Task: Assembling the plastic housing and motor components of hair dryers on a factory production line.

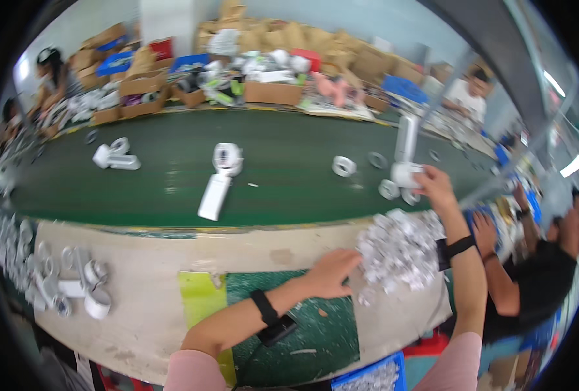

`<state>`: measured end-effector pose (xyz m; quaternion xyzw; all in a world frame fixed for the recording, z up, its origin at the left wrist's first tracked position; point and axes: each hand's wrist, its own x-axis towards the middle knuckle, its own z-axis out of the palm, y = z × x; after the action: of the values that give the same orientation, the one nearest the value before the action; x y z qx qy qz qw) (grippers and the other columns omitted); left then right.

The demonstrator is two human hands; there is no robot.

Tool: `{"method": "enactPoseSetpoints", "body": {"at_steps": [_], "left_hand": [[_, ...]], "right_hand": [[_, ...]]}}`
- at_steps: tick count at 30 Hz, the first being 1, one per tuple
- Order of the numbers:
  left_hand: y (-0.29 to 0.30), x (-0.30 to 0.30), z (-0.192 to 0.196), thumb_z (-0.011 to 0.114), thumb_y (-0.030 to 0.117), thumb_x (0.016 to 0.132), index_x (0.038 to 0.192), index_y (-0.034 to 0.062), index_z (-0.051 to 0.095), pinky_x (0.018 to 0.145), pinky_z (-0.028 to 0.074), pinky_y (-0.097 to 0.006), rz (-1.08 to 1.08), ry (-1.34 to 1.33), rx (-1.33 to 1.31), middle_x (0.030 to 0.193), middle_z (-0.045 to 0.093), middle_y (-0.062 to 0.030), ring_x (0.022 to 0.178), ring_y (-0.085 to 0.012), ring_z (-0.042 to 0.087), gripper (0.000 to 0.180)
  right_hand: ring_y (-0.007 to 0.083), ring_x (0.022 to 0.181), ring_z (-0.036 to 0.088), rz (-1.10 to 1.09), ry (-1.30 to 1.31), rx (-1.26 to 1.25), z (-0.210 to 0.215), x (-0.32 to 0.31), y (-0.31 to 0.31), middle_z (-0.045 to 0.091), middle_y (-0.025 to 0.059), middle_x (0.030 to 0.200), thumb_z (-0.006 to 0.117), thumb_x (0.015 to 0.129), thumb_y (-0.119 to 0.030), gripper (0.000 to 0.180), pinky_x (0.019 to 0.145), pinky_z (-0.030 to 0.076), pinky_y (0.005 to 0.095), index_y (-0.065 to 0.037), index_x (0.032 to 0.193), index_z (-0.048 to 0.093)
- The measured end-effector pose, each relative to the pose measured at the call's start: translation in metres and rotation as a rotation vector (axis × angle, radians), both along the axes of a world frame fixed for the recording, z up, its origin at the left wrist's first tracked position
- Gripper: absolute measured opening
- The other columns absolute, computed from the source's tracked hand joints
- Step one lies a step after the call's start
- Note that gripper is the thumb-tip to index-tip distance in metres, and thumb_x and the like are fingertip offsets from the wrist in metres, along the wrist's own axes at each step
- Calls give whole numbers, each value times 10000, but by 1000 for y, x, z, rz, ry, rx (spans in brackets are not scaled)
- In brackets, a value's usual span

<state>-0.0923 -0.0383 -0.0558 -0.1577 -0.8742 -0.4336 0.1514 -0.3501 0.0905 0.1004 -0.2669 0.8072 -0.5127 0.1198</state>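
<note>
My right hand (436,188) reaches over the green conveyor belt (289,176). Its fingers are closed on a white plastic part with a round head (405,174) and a long flat handle (405,138) pointing away from me. White rings (388,189) lie right beside that part. My left hand (332,274) hovers at the worktable, fingers stretched toward a heap of small, shiny, whitish pieces (400,251); nothing shows in it. Under this hand is a dark green mat (296,339). Another round-headed white part with a handle (216,195) lies mid-belt.
More white parts (117,156) and a ring (344,167) ride the belt. White parts crowd the table's left (74,283). A blue bin (374,376) stands below the front edge. A co-worker's arm (498,280) is close on my right. Cartons (273,92) line the far side.
</note>
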Motion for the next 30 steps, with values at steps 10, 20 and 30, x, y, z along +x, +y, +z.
{"method": "enactPoseSetpoints", "body": {"at_steps": [10, 20, 30], "left_hand": [[29, 50, 62, 745, 390, 748, 1338, 66, 367, 957, 391, -334, -339, -392, 932, 1241, 482, -72, 1134, -194, 484, 771], [41, 95, 87, 546, 560, 847, 1387, 85, 306, 1068, 294, -411, -472, -273, 1675, 1366, 412, -67, 1258, -233, 391, 759], [39, 101, 91, 483, 409, 935, 1038, 84, 542, 763, 493, -310, -187, -493, 1657, 971, 618, -48, 902, -180, 609, 346]], "right_hand": [[194, 1003, 578, 139, -325, -359, -22, 252, 54, 567, 127, 1152, 674, 833, -132, 501, 807, 546, 340, 54, 1252, 470], [143, 968, 569, 138, -92, -270, -13, 305, 45, 567, 91, 1063, 720, 731, -8, 518, 729, 520, 257, 22, 1201, 505], [132, 775, 579, 194, 385, 104, -2, 312, 34, 597, 83, 911, 717, 717, -136, 453, 648, 471, 264, -6, 1128, 580]]}}
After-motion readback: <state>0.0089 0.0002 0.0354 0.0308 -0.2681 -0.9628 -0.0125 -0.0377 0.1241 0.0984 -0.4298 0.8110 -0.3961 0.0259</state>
